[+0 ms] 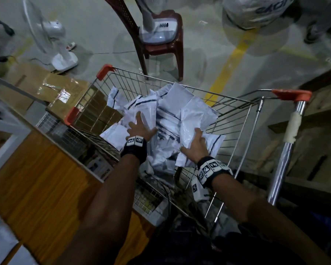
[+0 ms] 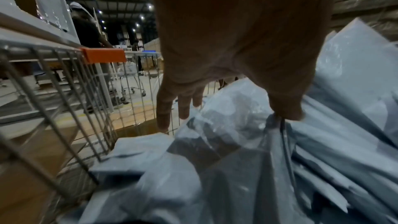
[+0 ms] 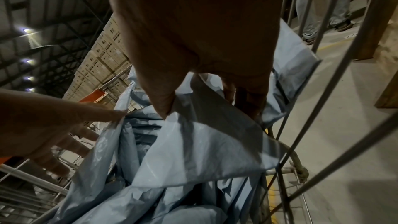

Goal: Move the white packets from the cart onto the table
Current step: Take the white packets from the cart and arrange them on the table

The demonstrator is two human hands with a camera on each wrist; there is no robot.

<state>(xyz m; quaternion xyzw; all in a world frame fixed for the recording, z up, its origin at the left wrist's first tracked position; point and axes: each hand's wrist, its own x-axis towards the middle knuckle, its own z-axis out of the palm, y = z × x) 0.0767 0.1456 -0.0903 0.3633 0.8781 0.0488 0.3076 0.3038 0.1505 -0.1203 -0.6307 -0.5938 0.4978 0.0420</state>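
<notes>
A wire cart (image 1: 235, 104) holds a heap of several white packets (image 1: 170, 104). My left hand (image 1: 141, 123) lies flat on the left side of the heap with its fingers spread. In the left wrist view its fingers (image 2: 172, 108) are straight and the thumb touches a packet (image 2: 237, 125). My right hand (image 1: 191, 140) grips one white packet (image 1: 191, 121) at the heap's right side, with thumb and fingers (image 3: 249, 101) curled round the packet's (image 3: 204, 139) edge. The wooden table (image 1: 36, 178) is at the left, beside the cart.
Cardboard boxes (image 1: 61, 92) lie beyond the table. A brown plastic chair (image 1: 164, 46) carrying a fan and a white floor fan (image 1: 54, 39) stand past the cart. The cart's handle (image 1: 290, 96) is at the right. A person's feet (image 3: 323, 28) stand nearby.
</notes>
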